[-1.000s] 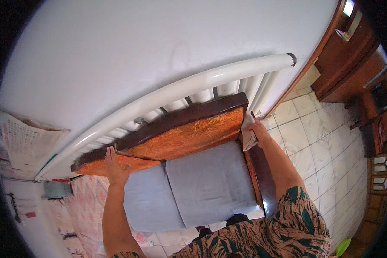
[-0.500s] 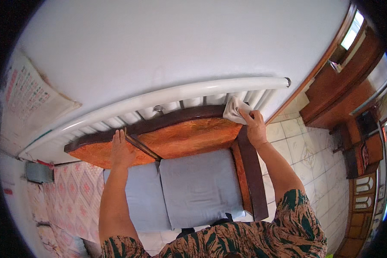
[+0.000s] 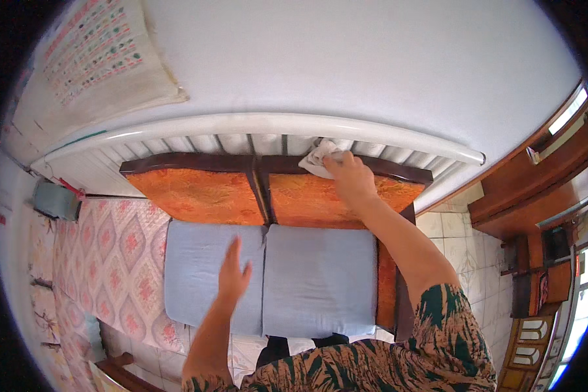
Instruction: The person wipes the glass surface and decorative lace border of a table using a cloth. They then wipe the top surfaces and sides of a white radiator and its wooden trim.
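A crumpled whitish cloth (image 3: pixel 319 159) is gripped in my right hand (image 3: pixel 354 183). It rests on the dark top rail of the sofa back (image 3: pixel 346 196), right of the seam between its two orange panels. My left hand (image 3: pixel 233 274) hovers over the left blue-grey seat cushion (image 3: pixel 196 261), holding nothing, its thumb apart from the fingers. Beside it lies the right blue-grey cushion (image 3: pixel 320 277). The dark wooden sofa arm (image 3: pixel 404 294) stands at the right, partly behind my forearm.
Behind the sofa runs a white radiator (image 3: pixel 294 124) along the wall. A bed with a pink diamond-patterned cover (image 3: pixel 114 248) adjoins on the left, near a grey box (image 3: pixel 57 199). A printed sheet (image 3: pixel 104 59) hangs at upper left. Brown wooden furniture (image 3: pixel 542 196) and tiled floor (image 3: pixel 473 261) lie right.
My right hand has drawn the cloth leftward along the top rail from the sofa's right end. My left hand has left the sofa back and come down over the left cushion. The view has shifted.
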Demonstrator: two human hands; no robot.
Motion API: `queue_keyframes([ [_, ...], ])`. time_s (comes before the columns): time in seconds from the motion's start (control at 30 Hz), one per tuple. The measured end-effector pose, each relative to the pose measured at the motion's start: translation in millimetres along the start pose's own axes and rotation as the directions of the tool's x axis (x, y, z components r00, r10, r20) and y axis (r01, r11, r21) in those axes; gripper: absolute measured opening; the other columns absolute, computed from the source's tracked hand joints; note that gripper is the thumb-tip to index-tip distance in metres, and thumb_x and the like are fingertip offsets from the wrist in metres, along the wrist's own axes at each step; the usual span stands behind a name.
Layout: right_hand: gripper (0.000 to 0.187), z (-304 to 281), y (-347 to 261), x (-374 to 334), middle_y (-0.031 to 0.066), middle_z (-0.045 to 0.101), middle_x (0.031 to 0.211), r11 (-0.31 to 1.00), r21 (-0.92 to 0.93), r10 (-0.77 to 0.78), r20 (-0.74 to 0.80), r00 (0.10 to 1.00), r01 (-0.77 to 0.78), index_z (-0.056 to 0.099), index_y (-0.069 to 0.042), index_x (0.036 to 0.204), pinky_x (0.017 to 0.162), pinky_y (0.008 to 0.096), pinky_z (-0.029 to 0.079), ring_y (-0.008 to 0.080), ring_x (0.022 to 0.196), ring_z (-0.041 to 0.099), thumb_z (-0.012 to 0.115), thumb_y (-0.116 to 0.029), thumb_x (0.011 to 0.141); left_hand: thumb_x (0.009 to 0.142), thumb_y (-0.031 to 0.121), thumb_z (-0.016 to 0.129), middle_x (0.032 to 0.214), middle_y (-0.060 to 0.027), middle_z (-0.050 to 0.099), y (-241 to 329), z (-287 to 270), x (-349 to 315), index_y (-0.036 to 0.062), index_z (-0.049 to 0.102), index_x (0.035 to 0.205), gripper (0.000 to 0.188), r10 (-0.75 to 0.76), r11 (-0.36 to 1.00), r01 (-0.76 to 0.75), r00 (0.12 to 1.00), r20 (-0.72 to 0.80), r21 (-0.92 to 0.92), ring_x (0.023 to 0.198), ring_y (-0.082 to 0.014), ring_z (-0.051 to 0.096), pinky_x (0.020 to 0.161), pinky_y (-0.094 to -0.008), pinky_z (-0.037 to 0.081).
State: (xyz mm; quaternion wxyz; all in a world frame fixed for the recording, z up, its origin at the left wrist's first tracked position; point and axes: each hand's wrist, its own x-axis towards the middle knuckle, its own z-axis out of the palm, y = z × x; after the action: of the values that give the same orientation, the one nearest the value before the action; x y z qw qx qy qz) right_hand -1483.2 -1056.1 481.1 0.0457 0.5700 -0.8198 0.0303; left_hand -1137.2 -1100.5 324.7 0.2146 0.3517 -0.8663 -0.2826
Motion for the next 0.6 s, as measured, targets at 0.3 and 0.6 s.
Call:
queue_keyframes([
  [0.3, 0.059, 50, -112, 33, 0.0157, 0.05, 0.109, 0.977, 0.176, -0.117, -0.02, 0.993, 0.119, 0.044, -0.013, 0.135, 0.076, 0.0439, 0.053, 0.0352, 0.096, 0.059, 0.057, -0.002, 0.079, 0.083, 0.034, 0.063, 0.113, -0.0207, 0.063, -93, -46, -464, 0.0008, 0.047, 0.131, 0.061, -0.821, 0.443, 0.758, 0.129, 0.555, 0.478, 0.097, -0.0318, 0.063, 0.086, -0.0426, 0.049],
  [0.6, 0.062, 27, -159, 48, 0.0124, 0.051, 0.118, 0.985, 0.16, 0.052, 0.096, 0.994, -0.067, 0.046, -0.024, 0.137, 0.087, 0.0436, 0.05, 0.0327, 0.108, 0.055, 0.058, -0.002, 0.08, 0.084, 0.032, 0.064, 0.11, -0.0182, 0.065, -111, -12, -459, 0.0005, 0.051, 0.128, 0.055, -0.808, 0.165, 0.982, 0.081, 0.584, 0.094, 0.09, -0.0255, 0.065, 0.079, -0.0374, 0.051],
])
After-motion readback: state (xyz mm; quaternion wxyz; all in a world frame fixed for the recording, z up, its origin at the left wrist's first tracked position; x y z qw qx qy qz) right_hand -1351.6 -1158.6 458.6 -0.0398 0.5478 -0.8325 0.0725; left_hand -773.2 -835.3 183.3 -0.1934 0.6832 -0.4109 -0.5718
